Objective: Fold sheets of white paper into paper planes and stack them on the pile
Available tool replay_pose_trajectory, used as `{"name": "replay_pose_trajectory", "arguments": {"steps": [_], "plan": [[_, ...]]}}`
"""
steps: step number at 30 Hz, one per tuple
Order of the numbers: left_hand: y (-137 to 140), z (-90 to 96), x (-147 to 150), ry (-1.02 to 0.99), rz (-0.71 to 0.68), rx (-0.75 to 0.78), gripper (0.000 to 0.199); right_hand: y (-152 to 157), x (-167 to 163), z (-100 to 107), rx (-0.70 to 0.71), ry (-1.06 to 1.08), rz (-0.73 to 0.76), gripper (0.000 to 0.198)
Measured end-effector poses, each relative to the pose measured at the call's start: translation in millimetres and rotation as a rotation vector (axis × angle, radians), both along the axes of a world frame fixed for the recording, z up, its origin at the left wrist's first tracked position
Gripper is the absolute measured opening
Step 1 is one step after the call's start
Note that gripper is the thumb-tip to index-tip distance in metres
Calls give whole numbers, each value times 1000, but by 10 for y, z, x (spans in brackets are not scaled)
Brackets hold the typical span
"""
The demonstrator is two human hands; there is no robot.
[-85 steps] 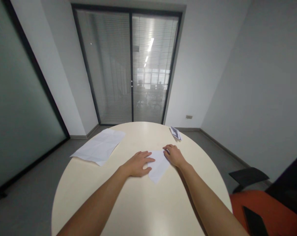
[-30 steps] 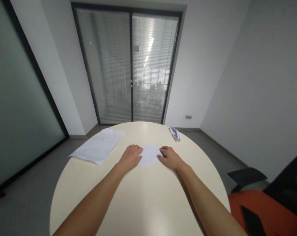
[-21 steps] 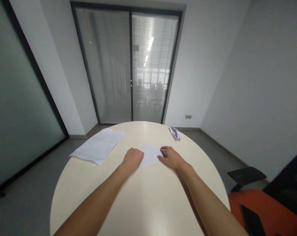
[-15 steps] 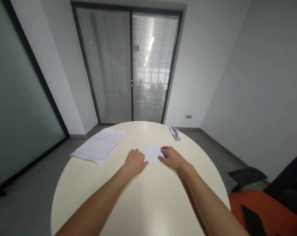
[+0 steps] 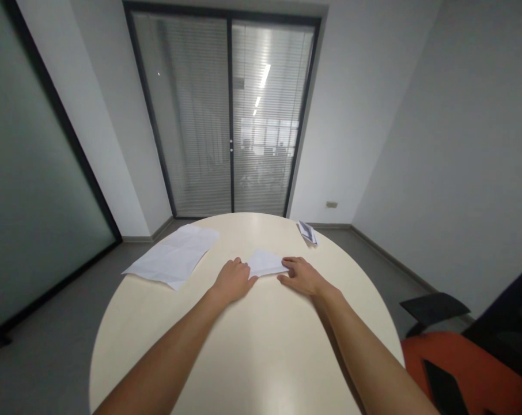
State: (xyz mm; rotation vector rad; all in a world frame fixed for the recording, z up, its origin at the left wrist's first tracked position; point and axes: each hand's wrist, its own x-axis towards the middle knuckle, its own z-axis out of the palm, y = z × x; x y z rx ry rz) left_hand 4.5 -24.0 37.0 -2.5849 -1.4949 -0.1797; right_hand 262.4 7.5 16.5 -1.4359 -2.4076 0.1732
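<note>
A small piece of white paper [image 5: 264, 263] lies in the middle of the round table, its near side now a straight, raised-looking edge like a fold. My left hand [image 5: 234, 280] closes on its left corner, thumb toward the near edge and fingers curled over the far side. At the right end, my right hand [image 5: 303, 276] has its thumb and fingers around the paper's corner. The fingertips partly hide both corners.
A larger creased white sheet [image 5: 174, 256] covers the table's left side. Folded paper with dark print [image 5: 307, 233] lies near the far right rim of the table [image 5: 261, 357]. An orange-seated chair [image 5: 468, 369] stands at the right.
The paper's near part has gone up and away from me, leaving a shorter shape with a straight near edge. My left hand has shifted slightly left and away; my right hand has hardly moved.
</note>
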Motion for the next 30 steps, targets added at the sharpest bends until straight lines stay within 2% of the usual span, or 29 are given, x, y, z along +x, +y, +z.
{"name": "replay_pose_trajectory", "arguments": {"steps": [5,13,18,23,30], "plan": [[-12,16,1,17,14,-16,45,61,56,7,-82,95,45,27],[13,21,-16,-25,71,-50,52,138,147,-41,-42,71,45,34],[8,60,-65,-15,35,-63,42,163,175,-65,12,47,34,33],[32,67,-118,-52,31,-85,28,158,183,-49,-1,58,-11,29],[101,13,-175,-172,143,-106,32,114,164,19,-37,112,-36,24]]}}
